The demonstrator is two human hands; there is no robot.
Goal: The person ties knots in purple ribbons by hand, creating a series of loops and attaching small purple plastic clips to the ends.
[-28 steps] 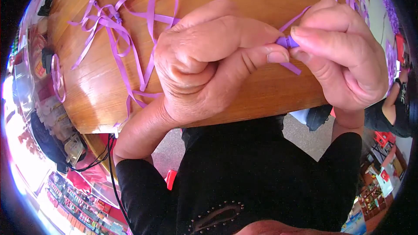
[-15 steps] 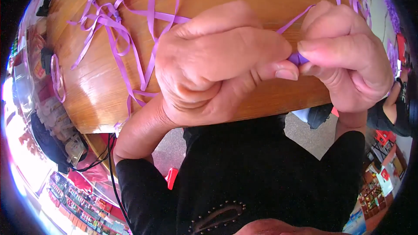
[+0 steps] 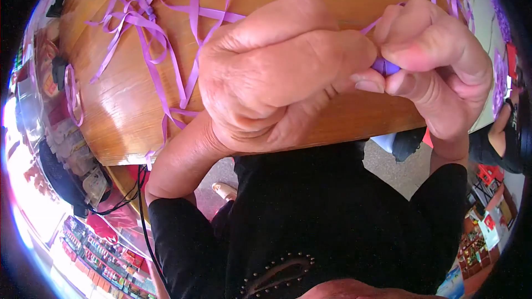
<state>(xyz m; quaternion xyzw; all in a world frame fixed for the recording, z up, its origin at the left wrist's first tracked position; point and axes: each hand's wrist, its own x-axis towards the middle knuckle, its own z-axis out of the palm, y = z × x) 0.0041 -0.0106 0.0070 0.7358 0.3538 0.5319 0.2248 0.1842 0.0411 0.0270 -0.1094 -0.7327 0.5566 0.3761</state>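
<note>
My left hand [image 3: 282,75] and my right hand [image 3: 443,63] meet above the table, fingertips almost touching. Between them both hands pinch a small, dark purple piece of ribbon [image 3: 386,66], rolled or folded tight; its exact form is mostly hidden by the fingers. A thin strip of lighter purple ribbon runs up behind my right hand from there. To the left, long loops of lilac ribbon [image 3: 160,80] lie loose on the wooden table [image 3: 111,138], with small darker knot-like bits along them. The left fingers are curled closed; the right thumb and forefinger press together.
More ribbon strands [image 3: 455,0] hang at the far right table edge. Plastic-wrapped goods and a dark mesh bag [image 3: 61,180] sit at the left, near black cables [image 3: 143,210]. A shod foot [image 3: 224,190] shows on the floor below, and another person's arm [image 3: 501,127] at the right.
My right thumb has shifted below the purple piece, so more of it shows. Both hands have moved slightly. A foot now appears on the floor where a red thing was seen.
</note>
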